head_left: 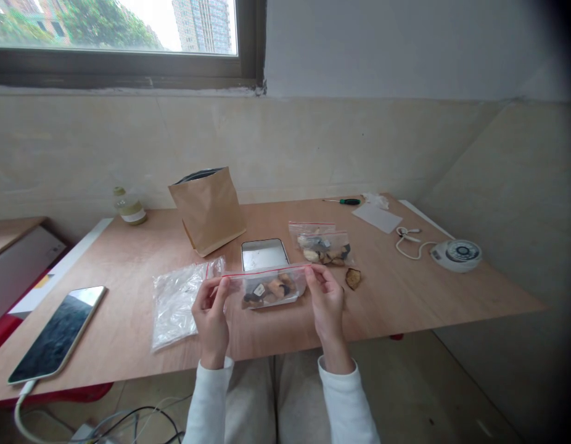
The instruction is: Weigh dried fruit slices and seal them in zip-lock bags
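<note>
My left hand (212, 317) pinches the upper left corner of a clear zip bag (271, 290) with a red seal line. At the opposite corner, my right hand (326, 303) grips the same bag between thumb and fingers. Brown and dark dried slices and a small white packet lie inside it. Behind the bag is a flat device with a pale top (264, 254), partly covered by it. Beside my left hand rests a stack of clear plastic bags (174, 305). Beyond my right hand are filled zip bags (325, 248) and one loose dried slice (353, 279).
A brown paper pouch (209, 213) stands open-topped at the back, with a bottle (130, 206) to its left. A phone (58, 333) on a cable lies front left. On the right are a screwdriver (349, 201), a white card (377, 217) and a round white corded device (456, 254).
</note>
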The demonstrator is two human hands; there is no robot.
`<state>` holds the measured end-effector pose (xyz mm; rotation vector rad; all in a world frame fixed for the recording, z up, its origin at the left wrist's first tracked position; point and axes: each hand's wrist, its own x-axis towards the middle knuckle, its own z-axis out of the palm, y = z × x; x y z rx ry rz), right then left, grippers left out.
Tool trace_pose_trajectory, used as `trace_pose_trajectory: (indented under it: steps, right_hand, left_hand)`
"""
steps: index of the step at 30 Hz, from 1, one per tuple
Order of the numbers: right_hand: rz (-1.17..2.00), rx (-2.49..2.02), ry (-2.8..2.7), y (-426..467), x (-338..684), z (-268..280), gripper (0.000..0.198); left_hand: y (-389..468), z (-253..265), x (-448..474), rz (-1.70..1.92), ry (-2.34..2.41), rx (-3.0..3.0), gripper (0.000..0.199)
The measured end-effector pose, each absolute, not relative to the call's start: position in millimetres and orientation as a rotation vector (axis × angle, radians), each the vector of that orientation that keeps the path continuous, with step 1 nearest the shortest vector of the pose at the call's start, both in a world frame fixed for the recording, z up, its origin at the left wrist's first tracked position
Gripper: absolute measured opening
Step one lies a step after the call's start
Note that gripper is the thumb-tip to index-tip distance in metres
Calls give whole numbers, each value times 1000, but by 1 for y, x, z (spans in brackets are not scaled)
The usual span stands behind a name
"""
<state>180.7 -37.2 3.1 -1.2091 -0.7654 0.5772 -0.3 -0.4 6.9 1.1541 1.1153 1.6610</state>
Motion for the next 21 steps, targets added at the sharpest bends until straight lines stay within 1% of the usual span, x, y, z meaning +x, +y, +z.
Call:
trace_pose_trajectory:
  steps: [5,10,15,21]
  right_hand:
    - [671,-1139,-764,-32,170,1,28]
    - [790,-1107,-781,-29,165,-1,28]
    - [746,-1117,-781,-30,168,1,28]
    - [661,-1145,-769,-30,172,-3,26]
  left_hand:
    - [-2,9,13,1700,1030,994,26]
    - [-2,8,13,1758,1030,929,26]
    - [-1,7,6,1714,1038,949,26]
    - [-6,11,4,1616,1131,1115,27]
